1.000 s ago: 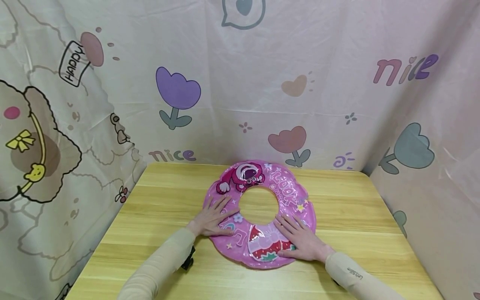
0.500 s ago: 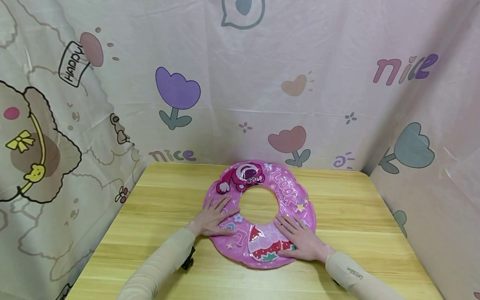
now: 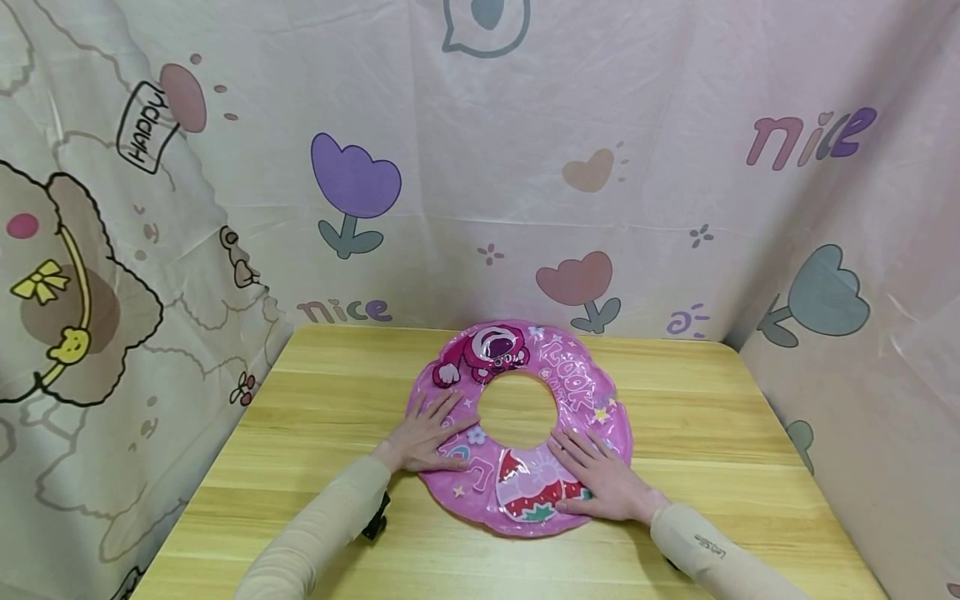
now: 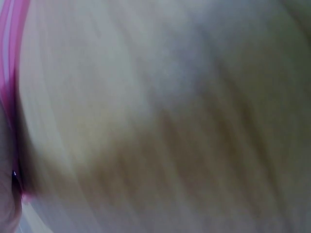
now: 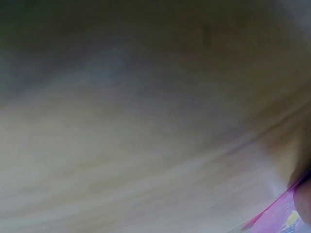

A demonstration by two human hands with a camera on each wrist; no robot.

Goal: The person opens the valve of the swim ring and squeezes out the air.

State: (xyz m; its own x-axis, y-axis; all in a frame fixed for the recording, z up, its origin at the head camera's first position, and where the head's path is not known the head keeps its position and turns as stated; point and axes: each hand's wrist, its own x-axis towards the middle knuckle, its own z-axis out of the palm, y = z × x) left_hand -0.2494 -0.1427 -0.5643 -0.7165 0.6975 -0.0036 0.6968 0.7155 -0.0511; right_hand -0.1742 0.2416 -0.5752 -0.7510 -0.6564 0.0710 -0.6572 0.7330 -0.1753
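Observation:
A pink inflatable swim ring [image 3: 525,521] lies flat on the wooden table, printed with a bear, a strawberry cake slice and lettering. On its left side rests my left hand [image 3: 426,435], fingers straight and spread. My right hand [image 3: 606,482] lies on its lower right part, with straight fingers reaching to the inner hole. In the left wrist view, a strip of the ring [image 4: 12,58] and part of the hand [image 4: 7,194] show at the left edge. The right wrist view holds a corner of the ring [image 5: 272,216] at the lower right; the rest is blurred tabletop.
The wooden table [image 3: 330,392] stretches out on both sides of the ring. A printed cloth [image 3: 480,167] hangs behind it and along both sides, close to the table's back edge. A black wrist device [image 3: 377,518] sits under the left forearm.

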